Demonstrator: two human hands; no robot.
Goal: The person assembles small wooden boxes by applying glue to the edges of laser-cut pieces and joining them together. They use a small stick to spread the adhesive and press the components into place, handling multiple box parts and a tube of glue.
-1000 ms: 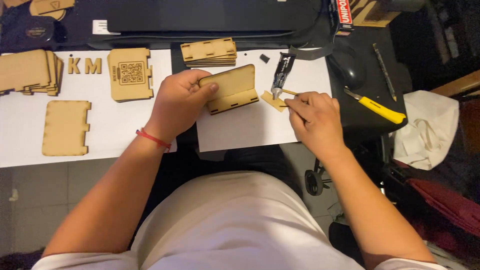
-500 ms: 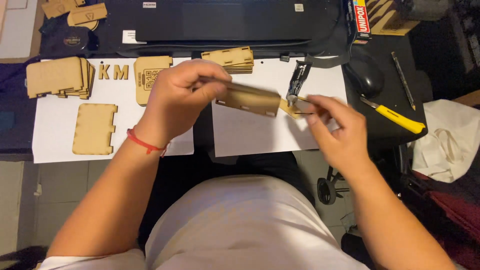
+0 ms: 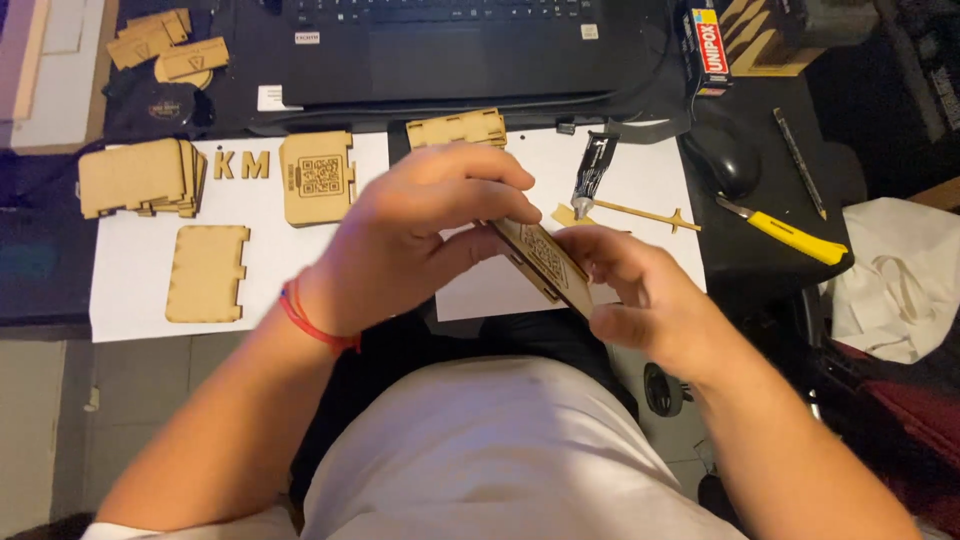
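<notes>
The left hand point(image 3: 420, 235) and the right hand point(image 3: 640, 290) both pinch a thin wooden panel point(image 3: 545, 262) above the white paper point(image 3: 640, 180), seemingly fitting it. A glue tube point(image 3: 592, 172) lies near; careful alignment seems needed next.

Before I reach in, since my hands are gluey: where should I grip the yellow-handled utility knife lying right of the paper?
Take the yellow-handled utility knife by its yellow handle, coming from the lower right. Its bare metal tip points up-left toward the black computer mouse, so that end is best avoided.
</notes>
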